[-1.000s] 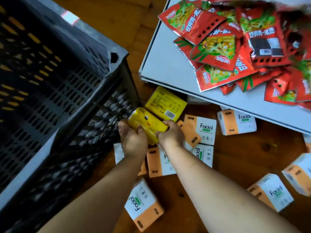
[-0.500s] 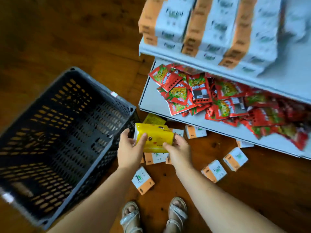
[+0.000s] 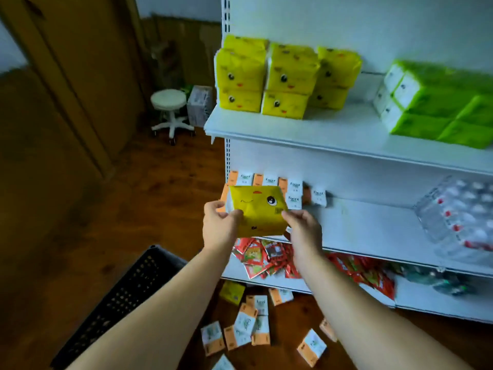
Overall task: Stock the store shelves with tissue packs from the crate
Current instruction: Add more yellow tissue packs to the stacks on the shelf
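Observation:
I hold a yellow tissue pack [image 3: 257, 209] with a cartoon face in front of the middle shelf [image 3: 373, 231]. My left hand [image 3: 218, 225] grips its left edge and my right hand [image 3: 304, 231] pinches its right edge. Several matching yellow packs [image 3: 282, 78] stand stacked on the upper shelf [image 3: 333, 132]. The black crate [image 3: 120, 303] lies on the floor at lower left. One more yellow pack [image 3: 232, 291] and several small orange-and-white Facial packs [image 3: 253, 324] are scattered on the wooden floor.
Green packs [image 3: 440, 108] fill the upper shelf's right end. Small Facial packs [image 3: 269, 182] line the middle shelf's back, with wrapped bottles [image 3: 458, 217] at right. Red snack bags [image 3: 266, 257] lie on the bottom shelf. A white stool [image 3: 169, 110] stands behind.
I have stood up and raised the yellow pack from beside the crate near the floor to the middle shelf's height. Both hands still hold it.

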